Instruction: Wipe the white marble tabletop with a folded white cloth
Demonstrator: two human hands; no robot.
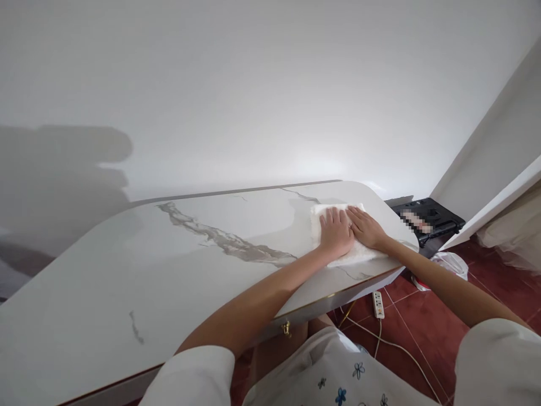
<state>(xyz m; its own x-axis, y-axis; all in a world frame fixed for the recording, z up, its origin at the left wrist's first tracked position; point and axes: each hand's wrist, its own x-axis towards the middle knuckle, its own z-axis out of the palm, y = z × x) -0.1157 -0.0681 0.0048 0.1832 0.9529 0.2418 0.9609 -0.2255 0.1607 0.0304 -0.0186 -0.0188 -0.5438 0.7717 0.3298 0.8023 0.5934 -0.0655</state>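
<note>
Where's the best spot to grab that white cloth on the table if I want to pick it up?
Probably the far left corner of the white cloth. It lies flat on the marble table, and the left hand and right hand press down on its middle. That corner shows bare, so pinch it from above, coming from the wall side.

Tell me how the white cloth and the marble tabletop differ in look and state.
The white cloth is plain, soft and matte; the marble tabletop is glossy with grey veins. The cloth is small and lies near the tabletop's far right corner; the tabletop spans most of the view. The cloth is pressed flat under the left hand and right hand; the rest of the tabletop is untouched. Both are white.
</note>
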